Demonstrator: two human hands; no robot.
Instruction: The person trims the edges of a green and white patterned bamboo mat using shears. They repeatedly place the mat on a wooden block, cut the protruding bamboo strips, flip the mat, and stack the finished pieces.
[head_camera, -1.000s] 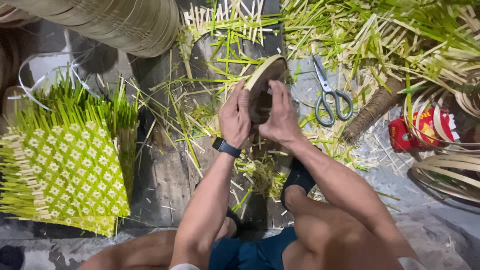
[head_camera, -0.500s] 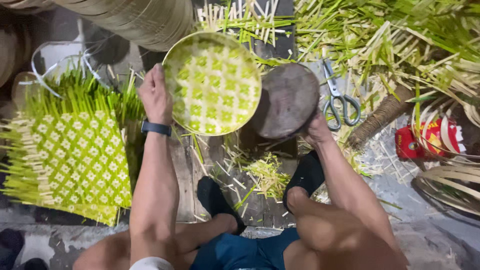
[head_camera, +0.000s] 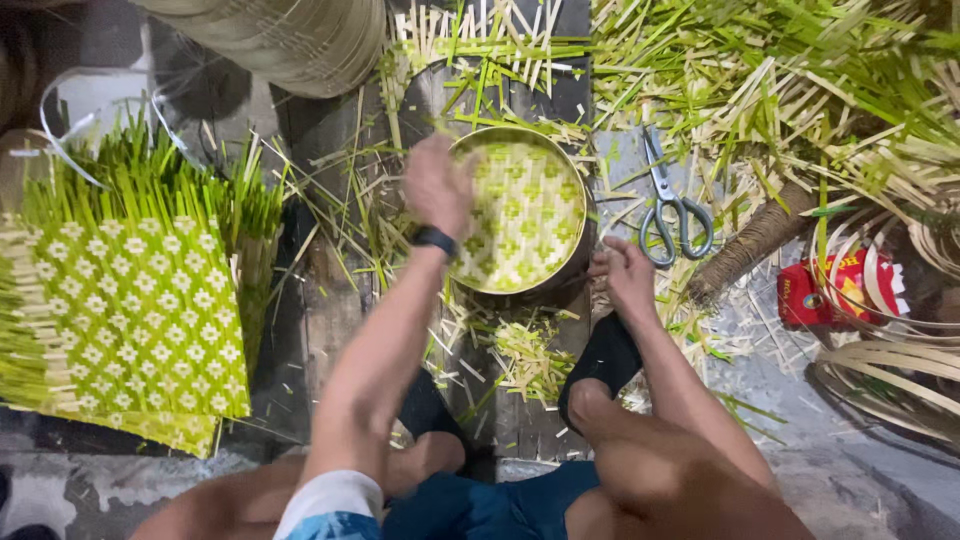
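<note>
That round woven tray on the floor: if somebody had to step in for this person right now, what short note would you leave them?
Left hand: on the left rim of the round woven tray, fingers blurred.
Right hand: at the tray's lower right edge, apparently steadying it.
The tray lies on a dark round block, weave and rim in place.
Scissors lie just right of it, untouched; cut strips are scattered below it.
A flat woven mat with untrimmed ends lies to the left.
Left to do: probably pressing and trimming the tray.

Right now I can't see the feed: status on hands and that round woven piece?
Left hand flat on the round woven tray, fingers spread. Right hand at its lower right edge, grip unclear. Scissors lie just right of it, apart.
</note>
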